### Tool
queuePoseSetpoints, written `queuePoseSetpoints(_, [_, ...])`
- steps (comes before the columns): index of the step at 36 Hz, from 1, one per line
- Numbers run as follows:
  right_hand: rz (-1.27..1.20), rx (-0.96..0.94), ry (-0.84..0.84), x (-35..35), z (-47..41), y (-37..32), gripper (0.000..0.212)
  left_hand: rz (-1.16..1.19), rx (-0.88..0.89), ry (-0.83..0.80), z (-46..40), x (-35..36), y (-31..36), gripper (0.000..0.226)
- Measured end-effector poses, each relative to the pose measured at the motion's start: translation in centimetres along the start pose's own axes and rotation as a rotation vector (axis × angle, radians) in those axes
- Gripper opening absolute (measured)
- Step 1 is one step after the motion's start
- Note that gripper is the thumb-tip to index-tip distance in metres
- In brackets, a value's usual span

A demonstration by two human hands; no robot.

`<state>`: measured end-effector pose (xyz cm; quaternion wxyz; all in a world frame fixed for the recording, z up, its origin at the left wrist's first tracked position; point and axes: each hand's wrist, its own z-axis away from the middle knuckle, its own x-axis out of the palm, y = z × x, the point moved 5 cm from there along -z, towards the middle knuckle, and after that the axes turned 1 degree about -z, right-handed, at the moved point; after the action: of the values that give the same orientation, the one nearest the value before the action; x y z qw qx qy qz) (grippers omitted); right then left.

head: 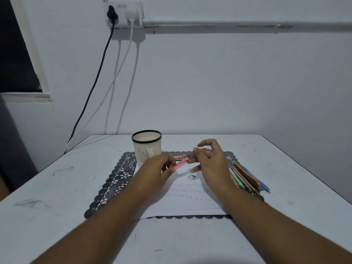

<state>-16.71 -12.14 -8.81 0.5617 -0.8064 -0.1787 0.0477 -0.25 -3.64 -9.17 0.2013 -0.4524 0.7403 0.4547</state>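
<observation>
A cream plastic pen cup (146, 147) with slotted walls and a black rim stands at the left on a dark, lace-cut mat (114, 180) with a scalloped edge. The mat lies on a scuffed white table (57, 197).

Over the mat, the left hand (156, 166) curls its fingers round the lower end of a slim, translucent pink pen (180, 164) and holds it in the air, slanting up to the right. Behind the pen lies a small red printed packet (179, 156). Below it, a tiny dark cap (192, 176) rests loose on a sheet of white paper (181, 202) covered with faint rows of marks.

The right hand (211, 159) pinches the pen's white upper end between thumb and fingertips, with its other fingers spread. Whether it also holds a thin refill is too fine to tell.

With the cap off, the pen seems to be mid-service and not yet closed. At the far right, a loose heap of coloured pens (247, 178) lies outside the cup, probably still waiting to be done.
</observation>
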Motion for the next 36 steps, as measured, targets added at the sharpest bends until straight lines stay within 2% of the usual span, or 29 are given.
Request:
queuePoseSetpoints(8, [-0.084, 0.037, 0.013, 0.01, 0.08, 0.0, 0.011, 0.008, 0.001, 0.016, 0.04, -0.25, -0.04, 0.012])
queuePoseSetpoints(36, [-0.058, 0.008, 0.004, 0.14, 0.28, -0.58, 0.009, 0.013, 0.026, 0.026, -0.05, -0.43, 0.1, 0.014])
